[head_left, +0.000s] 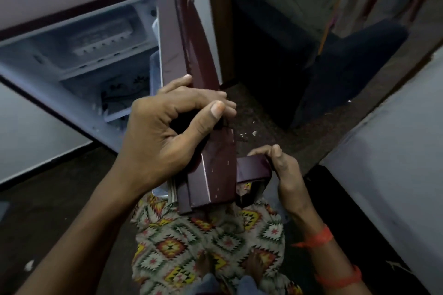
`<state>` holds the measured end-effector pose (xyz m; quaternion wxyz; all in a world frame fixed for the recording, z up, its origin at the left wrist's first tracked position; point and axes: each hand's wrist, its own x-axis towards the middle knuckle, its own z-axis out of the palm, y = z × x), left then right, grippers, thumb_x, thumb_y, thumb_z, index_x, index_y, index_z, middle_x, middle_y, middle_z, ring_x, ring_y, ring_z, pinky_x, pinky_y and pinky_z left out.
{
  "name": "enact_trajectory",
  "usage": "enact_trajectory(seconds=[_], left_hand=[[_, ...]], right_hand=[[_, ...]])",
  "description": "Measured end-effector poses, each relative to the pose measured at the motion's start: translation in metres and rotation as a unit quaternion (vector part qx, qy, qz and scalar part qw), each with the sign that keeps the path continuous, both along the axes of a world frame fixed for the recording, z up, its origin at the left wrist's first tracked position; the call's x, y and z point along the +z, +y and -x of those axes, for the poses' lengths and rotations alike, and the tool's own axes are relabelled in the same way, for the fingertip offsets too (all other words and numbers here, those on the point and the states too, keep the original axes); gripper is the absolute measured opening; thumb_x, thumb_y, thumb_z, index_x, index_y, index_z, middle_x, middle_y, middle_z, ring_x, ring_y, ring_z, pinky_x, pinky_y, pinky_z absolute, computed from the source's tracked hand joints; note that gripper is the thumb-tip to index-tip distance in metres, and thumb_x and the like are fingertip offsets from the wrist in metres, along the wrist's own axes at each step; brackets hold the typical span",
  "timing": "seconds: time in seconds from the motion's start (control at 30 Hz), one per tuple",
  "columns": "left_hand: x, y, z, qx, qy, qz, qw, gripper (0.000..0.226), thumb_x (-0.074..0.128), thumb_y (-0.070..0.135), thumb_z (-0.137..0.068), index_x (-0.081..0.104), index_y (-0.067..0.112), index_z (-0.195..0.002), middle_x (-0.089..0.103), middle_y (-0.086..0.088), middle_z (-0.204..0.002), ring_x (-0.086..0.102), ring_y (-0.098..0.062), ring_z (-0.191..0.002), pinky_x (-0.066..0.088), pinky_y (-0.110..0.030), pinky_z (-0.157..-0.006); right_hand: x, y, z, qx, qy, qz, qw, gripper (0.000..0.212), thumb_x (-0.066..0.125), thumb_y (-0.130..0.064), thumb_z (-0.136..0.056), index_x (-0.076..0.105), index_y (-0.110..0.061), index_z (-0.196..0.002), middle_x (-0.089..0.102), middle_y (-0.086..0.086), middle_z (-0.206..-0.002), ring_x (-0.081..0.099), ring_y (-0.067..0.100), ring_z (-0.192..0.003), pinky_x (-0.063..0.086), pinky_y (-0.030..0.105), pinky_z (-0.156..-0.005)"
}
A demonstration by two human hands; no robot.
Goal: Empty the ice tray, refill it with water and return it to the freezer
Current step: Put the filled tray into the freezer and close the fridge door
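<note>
While my left hand (163, 127) grips the edge of the fridge door (191, 43) and my right hand (285, 175) clamps its fingers on the handle (251, 170), the freezer (96, 38) left of the door stands open; the ice tray is too blurred to confirm. Recommend swinging by the handle, with my left fingers clear of the closing edge.

You have two hands in view: left hand (172, 127) at centre, right hand (285, 175) at four o'clock. Count one fridge door (191, 43), one door handle (254, 170), one freezer compartment (96, 38) at ten o'clock, one armchair (347, 67) at two o'clock, two red bands (318, 238) at five o'clock.
</note>
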<state>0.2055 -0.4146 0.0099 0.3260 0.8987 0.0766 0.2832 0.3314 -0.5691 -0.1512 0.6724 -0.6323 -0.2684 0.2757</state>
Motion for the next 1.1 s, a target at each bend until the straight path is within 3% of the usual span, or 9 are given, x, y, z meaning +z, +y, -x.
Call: enact_trajectory(seconds=[0.13,0.3,0.43,0.57,0.7,0.83,0.97,1.1], left_hand=[[0.002,0.020,0.034,0.011,0.031,0.008,0.999,0.017,0.060,0.015,-0.099,0.075,0.012,-0.107,0.072,0.004,-0.118,0.061,-0.009,-0.125,0.029,-0.050,-0.120],[0.011,0.045,0.074,0.028,0.072,0.044,0.996,0.023,0.061,0.017,-0.098,0.071,0.012,-0.117,0.066,0.003,-0.133,0.049,-0.010,-0.139,0.021,-0.050,-0.124],[0.017,0.070,0.110,0.049,0.123,0.033,0.991,0.034,0.064,0.025,-0.097,0.066,0.015,-0.129,0.055,0.002,-0.147,0.033,-0.012,-0.149,0.019,-0.048,-0.126],[0.019,0.098,0.147,0.073,0.150,0.033,0.985,0.046,0.065,0.032,-0.095,0.058,0.019,-0.139,0.046,0.008,-0.154,0.022,-0.012,-0.153,0.024,-0.044,-0.125],[0.020,0.128,0.180,0.114,0.164,0.005,0.980,0.054,0.067,0.038,-0.093,0.053,0.025,-0.143,0.042,0.014,-0.156,0.026,-0.010,-0.151,0.027,-0.035,-0.122],[0.014,0.156,0.207,0.161,0.145,-0.001,0.976,0.050,0.066,0.034,-0.095,0.055,0.024,-0.143,0.044,0.013,-0.155,0.037,-0.008,-0.146,0.036,-0.039,-0.119],[0.003,0.184,0.222,0.224,0.107,-0.037,0.968,0.047,0.063,0.031,-0.094,0.058,0.022,-0.140,0.048,0.006,-0.153,0.041,-0.012,-0.144,0.035,-0.050,-0.118],[-0.010,0.213,0.231,0.283,0.079,-0.070,0.953,0.043,0.059,0.030,-0.098,0.058,0.023,-0.140,0.049,0.006,-0.152,0.037,-0.015,-0.147,0.028,-0.054,-0.121]], right_hand=[[0.007,0.026,0.031,0.075,-0.020,-0.023,0.997,0.052,0.043,-0.076,-0.091,0.074,-0.034,-0.083,0.070,0.001,-0.082,0.065,0.015,-0.080,0.049,0.043,-0.073],[0.011,0.056,0.062,0.182,-0.057,-0.030,0.981,0.057,0.049,-0.065,-0.095,0.070,-0.013,-0.086,0.061,-0.008,-0.075,0.056,0.008,-0.070,0.041,0.024,-0.063],[0.012,0.085,0.088,0.229,-0.075,-0.002,0.970,0.043,0.049,-0.069,-0.093,0.062,-0.034,-0.070,0.055,-0.015,-0.065,0.050,0.001,-0.064,0.037,0.024,-0.061],[0.016,0.119,0.118,0.260,-0.099,0.020,0.960,0.045,0.047,-0.064,-0.096,0.054,-0.039,-0.059,0.046,-0.014,-0.059,0.043,0.000,-0.058,0.032,0.029,-0.056],[0.016,0.155,0.146,0.265,-0.108,0.015,0.958,0.052,0.050,-0.060,-0.097,0.063,-0.021,-0.065,0.057,0.003,-0.062,0.054,0.020,-0.059,0.040,0.045,-0.057],[0.016,0.196,0.168,0.279,-0.120,0.014,0.953,0.065,0.051,-0.064,-0.095,0.065,-0.004,-0.070,0.055,0.016,-0.064,0.052,0.030,-0.059,0.036,0.045,-0.055],[0.019,0.236,0.183,0.296,-0.142,0.016,0.945,0.061,0.054,-0.061,-0.095,0.065,-0.007,-0.069,0.049,0.011,-0.057,0.042,0.016,-0.049,0.030,0.036,-0.050],[0.019,0.276,0.196,0.290,-0.157,0.029,0.943,0.055,0.055,-0.063,-0.094,0.066,-0.014,-0.069,0.047,-0.001,-0.054,0.043,0.005,-0.051,0.031,0.032,-0.052]])
